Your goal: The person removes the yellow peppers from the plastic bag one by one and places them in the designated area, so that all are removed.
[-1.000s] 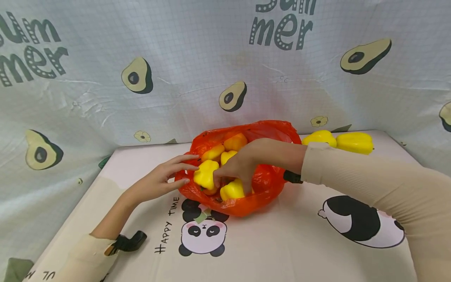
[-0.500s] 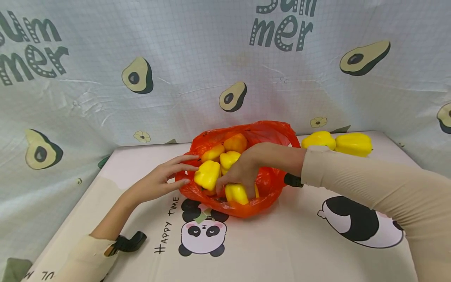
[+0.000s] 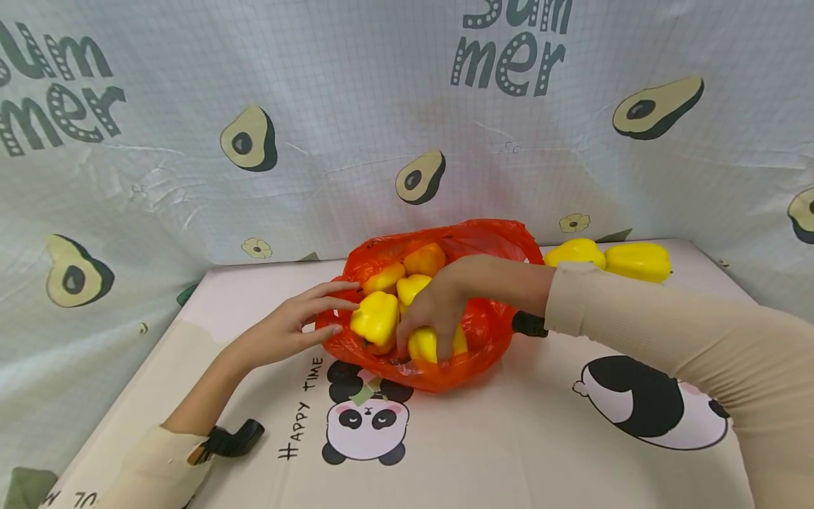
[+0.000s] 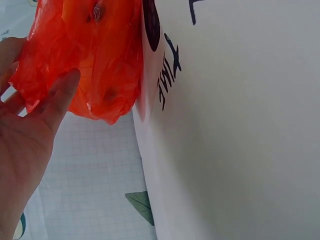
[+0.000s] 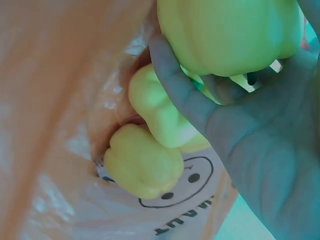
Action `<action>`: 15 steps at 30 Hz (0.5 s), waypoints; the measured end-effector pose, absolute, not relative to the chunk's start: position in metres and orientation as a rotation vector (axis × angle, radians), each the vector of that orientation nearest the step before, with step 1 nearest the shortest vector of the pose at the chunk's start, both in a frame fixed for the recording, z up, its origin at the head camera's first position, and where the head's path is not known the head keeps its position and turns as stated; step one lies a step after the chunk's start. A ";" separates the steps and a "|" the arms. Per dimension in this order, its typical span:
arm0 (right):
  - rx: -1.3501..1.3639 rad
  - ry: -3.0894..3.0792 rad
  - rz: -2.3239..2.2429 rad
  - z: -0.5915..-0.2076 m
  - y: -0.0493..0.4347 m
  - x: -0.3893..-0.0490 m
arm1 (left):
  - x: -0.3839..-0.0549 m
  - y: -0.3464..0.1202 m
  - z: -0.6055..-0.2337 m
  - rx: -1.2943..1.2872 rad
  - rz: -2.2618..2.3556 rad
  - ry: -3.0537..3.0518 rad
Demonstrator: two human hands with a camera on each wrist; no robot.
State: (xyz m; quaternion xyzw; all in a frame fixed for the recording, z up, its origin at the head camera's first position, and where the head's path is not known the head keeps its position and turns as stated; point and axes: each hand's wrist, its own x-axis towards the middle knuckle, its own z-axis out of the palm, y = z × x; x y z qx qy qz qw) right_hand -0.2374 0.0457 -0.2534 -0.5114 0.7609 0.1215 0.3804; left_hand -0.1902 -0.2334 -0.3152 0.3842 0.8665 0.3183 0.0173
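A red plastic bag [image 3: 477, 247] stands open at the table's back and holds several yellow bell peppers. My right hand [image 3: 445, 297] reaches down into it and grips a bell pepper [image 3: 424, 345] near the front rim. In the right wrist view, the fingers curl round that bell pepper [image 5: 230, 35], and others lie below it. My left hand [image 3: 292, 325] rests its spread, mostly straight fingers on the bag's left rim. The left wrist view shows its thumb [image 4: 65, 92] against the outside of the red plastic. Another bell pepper [image 3: 375, 318] lies just inside, by the left fingertips.
Two yellow bell peppers [image 3: 638, 261] lie outside the bag at the table's back right, beyond my right sleeve [image 3: 636, 325]. A patterned cloth wall [image 3: 356, 106] rises right behind the bag. The table [image 3: 483, 445] has printed pandas and lettering in front.
My right hand has settled deeper and round the front bell pepper, which has shifted slightly right inside the bag. The left hand has stayed on the rim.
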 end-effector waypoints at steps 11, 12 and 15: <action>-1.321 2.142 0.088 -0.232 0.066 -0.240 | -0.190 -0.231 -0.314 1.215 0.972 2.688; -1.333 2.157 0.056 -0.231 0.070 -0.241 | -0.190 -0.231 -0.314 1.221 0.972 2.688; -1.366 2.207 -0.037 -0.229 0.082 -0.241 | -0.190 -0.231 -0.314 1.219 0.967 2.691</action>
